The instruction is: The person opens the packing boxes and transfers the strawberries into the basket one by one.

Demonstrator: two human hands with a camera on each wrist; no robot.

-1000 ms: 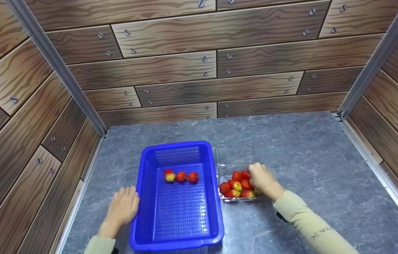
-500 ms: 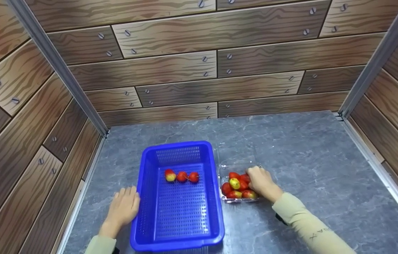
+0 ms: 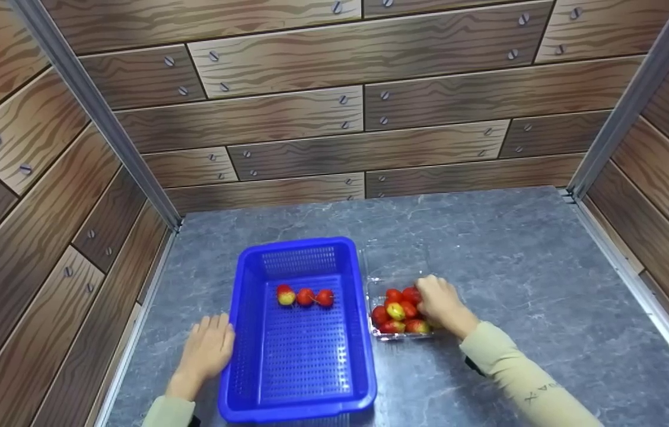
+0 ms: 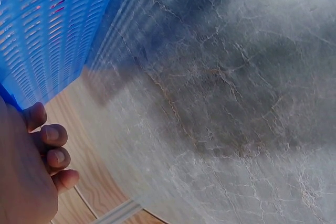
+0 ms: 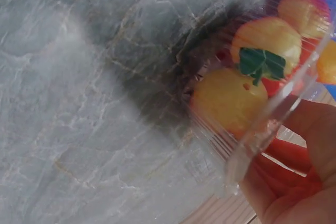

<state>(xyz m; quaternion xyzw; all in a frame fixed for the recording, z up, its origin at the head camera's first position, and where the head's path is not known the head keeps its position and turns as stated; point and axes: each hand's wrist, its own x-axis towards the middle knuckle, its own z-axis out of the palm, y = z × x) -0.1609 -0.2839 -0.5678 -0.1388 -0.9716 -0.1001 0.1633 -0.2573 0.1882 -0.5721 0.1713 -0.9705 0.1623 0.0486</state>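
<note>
My left hand (image 3: 209,347) holds the left rim of a blue plastic basket (image 3: 305,409), its fingers bent beside the wall (image 4: 52,35) in the left wrist view. Three small red and yellow fruits (image 3: 305,297) lie in a row in the basket. Just right of it stands a clear plastic box (image 3: 391,337) with several similar fruits (image 3: 395,311). My right hand (image 3: 442,302) reaches over the box's right side, fingers curled. In the right wrist view, one fruit has a green leaf (image 5: 260,62). The clear rim and the hand itself hide whether the fingers grip a fruit.
Behind the fruit, the box's transparent lid (image 3: 397,261) lies folded back on the grey marbled table (image 3: 518,255). Wood-patterned walls (image 3: 287,112) close off the back and both sides, with metal rails (image 3: 613,261) along the edges.
Fruits in the clear box have shifted, a yellow one turning more into view. My right hand has moved only slightly at the box. The left hand and basket stay put.
</note>
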